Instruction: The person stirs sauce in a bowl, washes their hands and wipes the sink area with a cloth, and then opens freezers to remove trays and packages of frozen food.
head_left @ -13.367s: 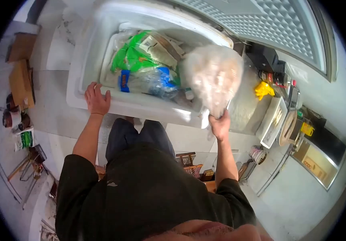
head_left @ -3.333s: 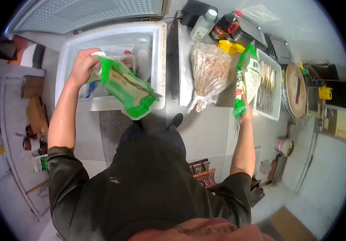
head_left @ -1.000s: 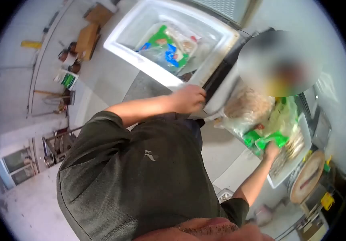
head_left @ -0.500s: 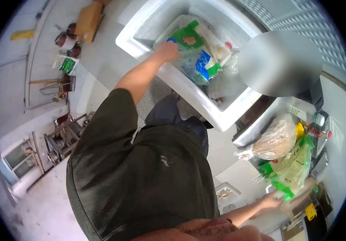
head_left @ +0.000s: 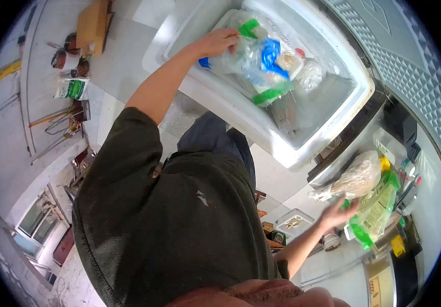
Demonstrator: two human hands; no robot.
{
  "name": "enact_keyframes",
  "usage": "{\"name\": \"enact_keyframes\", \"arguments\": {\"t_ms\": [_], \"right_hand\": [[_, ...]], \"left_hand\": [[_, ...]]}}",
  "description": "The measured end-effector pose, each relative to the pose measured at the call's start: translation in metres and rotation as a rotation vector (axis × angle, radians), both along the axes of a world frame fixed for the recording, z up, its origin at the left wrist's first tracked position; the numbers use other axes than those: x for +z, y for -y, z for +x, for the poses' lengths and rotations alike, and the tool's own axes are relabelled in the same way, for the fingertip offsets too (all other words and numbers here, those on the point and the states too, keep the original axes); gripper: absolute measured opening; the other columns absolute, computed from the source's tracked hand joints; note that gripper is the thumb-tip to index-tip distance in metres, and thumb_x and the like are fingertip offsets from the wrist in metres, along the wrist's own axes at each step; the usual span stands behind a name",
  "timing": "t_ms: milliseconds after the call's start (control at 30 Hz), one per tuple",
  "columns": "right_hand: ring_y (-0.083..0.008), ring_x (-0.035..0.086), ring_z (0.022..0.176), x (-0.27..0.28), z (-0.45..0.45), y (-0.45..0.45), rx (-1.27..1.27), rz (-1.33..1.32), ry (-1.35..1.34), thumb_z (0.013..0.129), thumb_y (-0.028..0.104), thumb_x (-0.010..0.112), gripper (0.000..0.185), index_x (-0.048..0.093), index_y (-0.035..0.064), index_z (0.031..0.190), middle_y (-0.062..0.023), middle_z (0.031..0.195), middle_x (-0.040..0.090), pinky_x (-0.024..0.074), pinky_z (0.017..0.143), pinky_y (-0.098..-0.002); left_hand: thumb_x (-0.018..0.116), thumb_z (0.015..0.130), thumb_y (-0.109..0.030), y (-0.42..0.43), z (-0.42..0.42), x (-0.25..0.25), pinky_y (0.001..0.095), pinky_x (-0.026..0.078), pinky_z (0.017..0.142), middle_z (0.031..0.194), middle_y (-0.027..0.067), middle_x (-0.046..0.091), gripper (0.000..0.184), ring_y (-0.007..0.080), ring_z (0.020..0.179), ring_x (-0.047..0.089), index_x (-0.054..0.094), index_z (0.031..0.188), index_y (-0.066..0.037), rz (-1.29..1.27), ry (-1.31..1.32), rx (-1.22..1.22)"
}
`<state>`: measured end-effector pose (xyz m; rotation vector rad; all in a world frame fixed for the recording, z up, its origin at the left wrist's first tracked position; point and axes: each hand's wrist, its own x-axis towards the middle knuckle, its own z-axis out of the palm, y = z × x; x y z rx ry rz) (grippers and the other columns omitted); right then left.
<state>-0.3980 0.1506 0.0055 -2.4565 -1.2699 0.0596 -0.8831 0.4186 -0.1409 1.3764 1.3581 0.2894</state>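
Observation:
My left hand [head_left: 218,42] reaches into a white chest freezer [head_left: 295,156], its fingers closed on the edge of a clear plastic bag [head_left: 248,56] with green and blue parts. Other clear bags lie around it, with frost and a red cap among them. On the right, my right hand [head_left: 339,212] has its fingers apart. It is just below a tied clear bag of something pale brown [head_left: 356,176] and beside a clear bag with green edges [head_left: 376,210]. A green bit shows at its fingertips; I cannot tell whether they touch it.
The raised freezer lid [head_left: 410,66] with a textured lining stands at upper right. Clear containers and bottles [head_left: 407,169] crowd behind the bags. A white tray [head_left: 295,222] sits below the freezer. Pots [head_left: 72,59], a cardboard box [head_left: 92,28] and a green-white packet [head_left: 72,88] are at left.
My left hand has moved further into the freezer, and the bags there have shifted and turned. My right hand has moved up from the lower end of the green-edged bag to its left side.

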Motion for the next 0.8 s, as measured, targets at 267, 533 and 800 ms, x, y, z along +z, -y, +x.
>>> {"name": "enact_keyframes", "arguments": {"t_ms": [267, 533, 800], "right_hand": [[-0.0429, 0.036, 0.126, -0.104, -0.181, -0.180, 0.961, 0.111, -0.190, 0.060, 0.037, 0.085, 0.099, 0.035, -0.0010, 0.137, -0.0262, 0.135, 0.040, 0.0306, 0.105, -0.0465], [-0.0293, 0.057, 0.097, -0.152, -0.253, -0.172, 1.150, 0.084, -0.371, 0.070, 0.023, 0.060, 0.030, 0.063, 0.0074, 0.096, -0.0099, 0.089, 0.062, 0.0234, 0.105, -0.0549], [-0.0260, 0.067, 0.081, -0.077, -0.129, -0.123, 0.338, 0.134, -0.676, 0.079, 0.006, 0.060, 0.022, 0.063, 0.0036, 0.101, -0.0172, 0.087, 0.067, 0.0508, 0.073, -0.0357]], "left_hand": [[0.045, 0.089, -0.011, 0.033, 0.038, 0.112, 0.0257, 0.041, 0.086, 0.098, 0.0060, 0.062, 0.020, 0.0152, 0.091, 0.053, 0.061, 0.096, 0.000, 0.057, 0.588, 0.151], [0.047, 0.088, -0.013, 0.100, 0.053, 0.107, 0.0344, 0.049, 0.075, 0.078, 0.0100, 0.059, 0.019, 0.0210, 0.077, 0.059, 0.054, 0.102, -0.003, -0.589, 0.999, 0.595], [0.058, 0.088, -0.012, 0.123, 0.075, 0.087, 0.0329, 0.044, 0.090, 0.105, 0.0059, 0.057, 0.030, 0.0183, 0.099, 0.056, 0.050, 0.115, -0.003, 0.037, 0.487, 0.350]]}}
